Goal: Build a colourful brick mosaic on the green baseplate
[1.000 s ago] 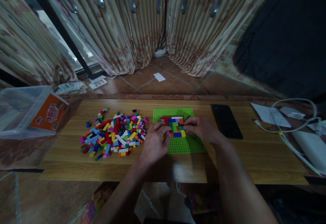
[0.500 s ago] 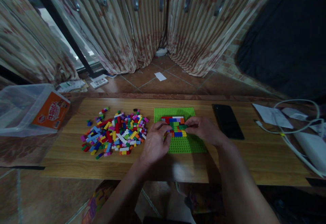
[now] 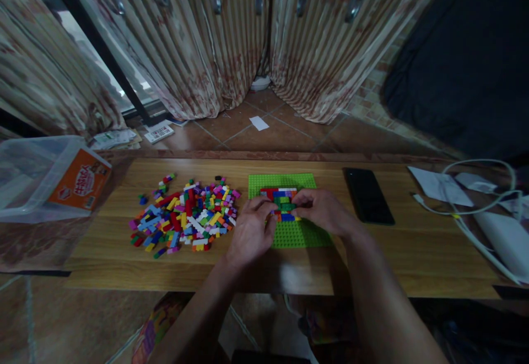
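Observation:
A patch of colourful toy bricks (image 3: 282,193) is built on a light green studded baseplate (image 3: 289,239). My right hand (image 3: 320,208) is at the patch's right side, its thumb and forefinger pinching a dark green brick (image 3: 286,207) low over the middle of the patch; whether it is pressed on cannot be seen. Against the patch's left edge rests my left hand (image 3: 252,230), thumb and fingers curled together. What lies between those fingertips is hidden. Left of the baseplate spreads a heap of loose bricks (image 3: 185,215) in many colours.
A black phone (image 3: 368,196) lies right of the baseplate on the wooden table (image 3: 165,273). White cables (image 3: 465,226) and papers (image 3: 433,186) are at the far right. Beyond the left end stands a clear plastic bin (image 3: 37,179) with an orange label.
My right hand has moved a little left with the dark green brick, from the right side of the patch toward its middle. My left hand has stayed nearly in place.

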Tool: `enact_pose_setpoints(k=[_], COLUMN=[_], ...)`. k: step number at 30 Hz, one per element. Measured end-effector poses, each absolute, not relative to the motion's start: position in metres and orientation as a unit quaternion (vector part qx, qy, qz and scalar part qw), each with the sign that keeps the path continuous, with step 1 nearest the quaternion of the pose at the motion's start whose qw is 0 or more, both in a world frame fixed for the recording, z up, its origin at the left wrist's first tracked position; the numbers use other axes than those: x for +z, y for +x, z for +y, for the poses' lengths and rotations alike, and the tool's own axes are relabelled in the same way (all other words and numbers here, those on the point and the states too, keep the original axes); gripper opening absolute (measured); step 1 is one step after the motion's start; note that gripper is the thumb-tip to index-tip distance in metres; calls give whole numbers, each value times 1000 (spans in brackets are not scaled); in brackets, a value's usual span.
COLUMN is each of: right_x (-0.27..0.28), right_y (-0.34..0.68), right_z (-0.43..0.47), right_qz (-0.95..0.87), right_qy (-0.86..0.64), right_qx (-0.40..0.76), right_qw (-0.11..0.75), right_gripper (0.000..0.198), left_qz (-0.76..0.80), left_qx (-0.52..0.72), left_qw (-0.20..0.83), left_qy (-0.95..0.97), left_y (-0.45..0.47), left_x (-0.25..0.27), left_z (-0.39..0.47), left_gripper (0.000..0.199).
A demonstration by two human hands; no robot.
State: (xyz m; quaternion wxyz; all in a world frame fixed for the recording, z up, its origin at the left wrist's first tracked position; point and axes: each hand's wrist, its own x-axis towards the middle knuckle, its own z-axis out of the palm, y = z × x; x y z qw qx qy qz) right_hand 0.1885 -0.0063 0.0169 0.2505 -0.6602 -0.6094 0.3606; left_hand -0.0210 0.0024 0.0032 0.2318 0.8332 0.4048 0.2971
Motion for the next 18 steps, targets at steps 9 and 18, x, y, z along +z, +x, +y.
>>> enact_pose_setpoints(k=[9,18], right_x=[24,22], right_y=[178,177], right_z=[-6,-7], right_qz=[-608,-608], right_qy=[-679,-677], right_qx=[334,334], right_qw=[239,244], right_gripper=[10,7], left_qz=[402,392], left_qx=[281,208], left_qw=[208,130], left_qy=[846,887], left_y=[-21,-16], left_x=[2,0], left_z=[2,-4], left_gripper=[23,37])
